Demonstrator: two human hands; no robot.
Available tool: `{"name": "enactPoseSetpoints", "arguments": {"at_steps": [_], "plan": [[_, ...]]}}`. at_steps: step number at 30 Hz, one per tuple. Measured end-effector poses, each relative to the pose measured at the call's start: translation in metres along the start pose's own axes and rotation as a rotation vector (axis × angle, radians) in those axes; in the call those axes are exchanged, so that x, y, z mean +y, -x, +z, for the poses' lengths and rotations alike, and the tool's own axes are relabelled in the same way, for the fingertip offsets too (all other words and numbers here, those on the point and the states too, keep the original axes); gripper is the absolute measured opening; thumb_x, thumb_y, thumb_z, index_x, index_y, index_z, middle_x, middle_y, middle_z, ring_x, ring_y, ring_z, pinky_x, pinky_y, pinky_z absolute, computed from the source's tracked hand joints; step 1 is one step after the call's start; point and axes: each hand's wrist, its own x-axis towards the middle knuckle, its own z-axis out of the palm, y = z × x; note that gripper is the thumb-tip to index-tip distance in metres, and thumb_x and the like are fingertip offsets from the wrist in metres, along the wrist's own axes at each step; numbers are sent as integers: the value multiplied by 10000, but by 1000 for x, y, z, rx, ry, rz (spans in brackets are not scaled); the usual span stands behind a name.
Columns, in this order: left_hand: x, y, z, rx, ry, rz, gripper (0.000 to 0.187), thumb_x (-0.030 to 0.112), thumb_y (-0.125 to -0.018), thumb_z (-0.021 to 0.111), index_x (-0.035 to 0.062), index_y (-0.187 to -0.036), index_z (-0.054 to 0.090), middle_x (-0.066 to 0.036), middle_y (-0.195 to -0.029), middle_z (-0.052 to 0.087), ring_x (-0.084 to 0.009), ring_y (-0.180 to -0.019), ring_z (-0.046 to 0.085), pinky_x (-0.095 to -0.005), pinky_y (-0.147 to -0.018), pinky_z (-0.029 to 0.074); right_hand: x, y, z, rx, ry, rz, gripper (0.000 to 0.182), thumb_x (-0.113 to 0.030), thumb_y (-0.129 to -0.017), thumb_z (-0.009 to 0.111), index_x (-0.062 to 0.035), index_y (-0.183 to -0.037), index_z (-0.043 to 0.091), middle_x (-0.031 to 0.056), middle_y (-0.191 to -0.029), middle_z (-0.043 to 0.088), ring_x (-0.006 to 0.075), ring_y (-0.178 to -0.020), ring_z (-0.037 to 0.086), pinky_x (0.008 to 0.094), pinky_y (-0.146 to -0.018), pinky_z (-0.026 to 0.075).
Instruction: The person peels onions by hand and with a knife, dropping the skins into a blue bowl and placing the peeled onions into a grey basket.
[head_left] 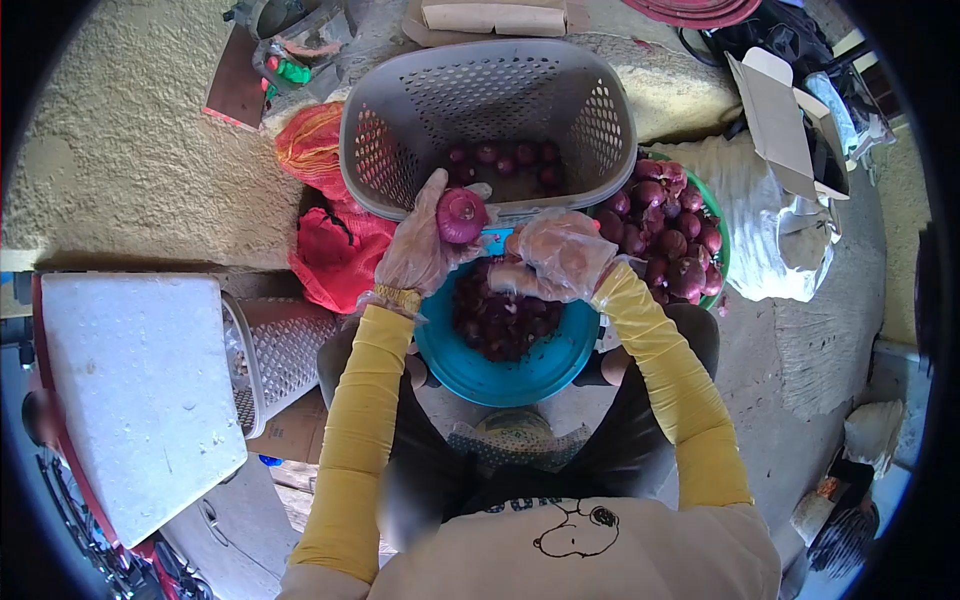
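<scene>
A peeled-looking purple onion [461, 216] rests in my left hand [413, 243], which wears a clear plastic glove and is closed around it. My right hand [563, 257], also gloved, is curled around a small tool with a blue part [496, 241]; its blade or tip cannot be made out. Both hands are above a blue basin [507, 386] with onion skins and scraps [500, 325] in it. Just beyond the hands stands a grey plastic basket [487, 75] with several onions [507, 165] at its bottom.
To the right, a green tub [725, 245] is heaped with red onions [672, 228]. Red mesh sacks [335, 250] lie left of the basket. A white foam box [140, 390] and a light perforated basket [285, 350] flank my left side. A white sack [740, 200] and open carton [785, 120] lie right.
</scene>
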Motion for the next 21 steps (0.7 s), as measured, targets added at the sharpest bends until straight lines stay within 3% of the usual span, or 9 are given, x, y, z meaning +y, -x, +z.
{"name": "enactPoseSetpoints", "arguments": {"at_steps": [5,8,13,17,19,21], "plan": [[1,4,18,27,103,-5,621,567,-1025,519,4,-1285,545,-164,-1052,683,-249,-795,707,-323,-604,625,-2,-1,-10,-17,-26,39,507,-600,-894,670,-96,-927,706,161,-766,664,416,-762,651,487,-688,504],[0,4,21,76,77,48,694,577,-1031,494,-31,-1367,515,-192,-1079,685,-237,-804,695,-325,-639,620,-1,-1,-10,23,-152,100,486,-544,-990,565,-84,-887,683,157,-744,660,415,-764,654,489,-692,504],[-3,-9,-9,-95,168,32,703,588,-1021,507,-24,-1366,510,-188,-1172,663,-256,-1001,684,-353,-705,626,0,-7,-4,379,-435,20,354,-332,-1069,490,-90,-1262,660,196,-893,669,444,-811,631,495,-747,504],[-4,-5,8,23,192,47,725,603,-1016,507,-40,-1351,514,-172,-1169,660,-255,-1005,676,-370,-759,623,3,-5,0,340,-342,11,387,-323,-1071,495,-58,-1323,621,211,-931,670,447,-841,633,495,-757,503],[-7,-9,6,37,230,86,580,560,-1035,506,66,-1339,495,-154,-1200,635,-271,-1013,664,-406,-754,626,0,-7,1,361,-363,28,425,-324,-1069,504,-17,-1347,599,222,-997,693,443,-912,648,477,-800,515],[-9,-12,5,27,236,96,587,560,-1034,508,64,-1347,491,-158,-1204,635,-272,-1010,666,-402,-755,623,-1,-10,0,355,-407,40,448,-325,-1065,517,0,-1366,581,232,-1037,696,443,-940,652,468,-819,519]]}}
